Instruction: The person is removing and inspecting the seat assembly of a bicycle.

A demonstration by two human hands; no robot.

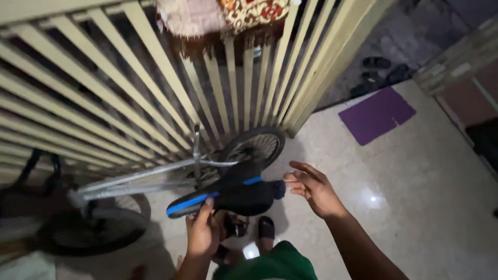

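While the left hand (204,231) closes around the underside of the bicycle saddle (228,194) near its narrow nose, the right hand (311,187) hovers open just right of the saddle's broad rear, fingers spread and holding nothing. The saddle sits near the middle of the scene, above the silver bicycle frame (140,179), with the rear wheel (257,146) behind it against the cream railing (129,88). Its long axis runs left to right, nose pointing left and slightly down, wide end to the right. With only one hand gripping, the saddle could twist or tip, and the leaning bicycle might well slide along the glossy floor (415,207) towards the person's sandalled feet (266,227).
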